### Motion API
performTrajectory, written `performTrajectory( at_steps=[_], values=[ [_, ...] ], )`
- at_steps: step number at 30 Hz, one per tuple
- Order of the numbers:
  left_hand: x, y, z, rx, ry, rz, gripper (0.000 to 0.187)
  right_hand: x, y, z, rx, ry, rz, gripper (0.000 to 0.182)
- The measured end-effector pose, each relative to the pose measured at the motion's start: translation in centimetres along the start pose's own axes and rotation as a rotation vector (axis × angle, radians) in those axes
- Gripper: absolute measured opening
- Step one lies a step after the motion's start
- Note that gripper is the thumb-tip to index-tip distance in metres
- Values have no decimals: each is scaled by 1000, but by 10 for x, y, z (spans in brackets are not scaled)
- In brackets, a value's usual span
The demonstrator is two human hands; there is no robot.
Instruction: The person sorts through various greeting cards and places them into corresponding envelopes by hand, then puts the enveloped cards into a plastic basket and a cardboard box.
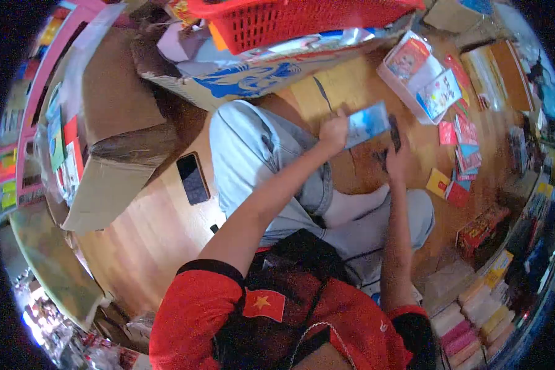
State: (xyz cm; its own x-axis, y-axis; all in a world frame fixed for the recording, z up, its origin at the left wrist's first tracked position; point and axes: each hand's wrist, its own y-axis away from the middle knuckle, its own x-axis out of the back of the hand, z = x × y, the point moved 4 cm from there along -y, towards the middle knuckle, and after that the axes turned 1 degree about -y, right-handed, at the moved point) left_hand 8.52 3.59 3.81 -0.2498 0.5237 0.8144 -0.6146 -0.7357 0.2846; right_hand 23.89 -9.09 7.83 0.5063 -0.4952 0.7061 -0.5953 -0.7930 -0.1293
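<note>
My left hand (334, 132) is closed on the near-left end of a flat light-blue packet (367, 124), which is held up over the floor in front of my crossed legs. Just right of the packet, my right hand (396, 163) is closed around a slim dark tool (394, 131); blur hides its exact kind. The tool's upper part comes right beside the packet's right edge. Beyond them stands a white box (413, 98) with colourful printed cards or booklets inside.
Pink and red packets (467, 148) lie scattered on the wooden floor at the right. A phone (193, 178) lies left of my knee, beside an open cardboard box (120, 92). A red basket (314, 24) sits on a printed carton ahead. Stacked goods line the right side.
</note>
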Motion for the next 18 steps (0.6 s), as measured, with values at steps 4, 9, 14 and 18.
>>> performTrajectory(
  at_steps=[4, 9, 14, 18],
  values=[
    [2, -12, 35, -311, -93, -1, 15, 25, 23, 16, -67, -282, 271, 49],
    [8, -5, 38, -767, -453, 474, 23, 34, 30, 12, -152, -406, 425, 45],
    [-25, -9, -9, -677, -467, 323, 42, 9, 16, -7, -126, -392, 445, 43],
    [-8, 0, 6, -523, -304, -17, 44, -41, -1, 19, -178, -477, 20, 63]
  ],
)
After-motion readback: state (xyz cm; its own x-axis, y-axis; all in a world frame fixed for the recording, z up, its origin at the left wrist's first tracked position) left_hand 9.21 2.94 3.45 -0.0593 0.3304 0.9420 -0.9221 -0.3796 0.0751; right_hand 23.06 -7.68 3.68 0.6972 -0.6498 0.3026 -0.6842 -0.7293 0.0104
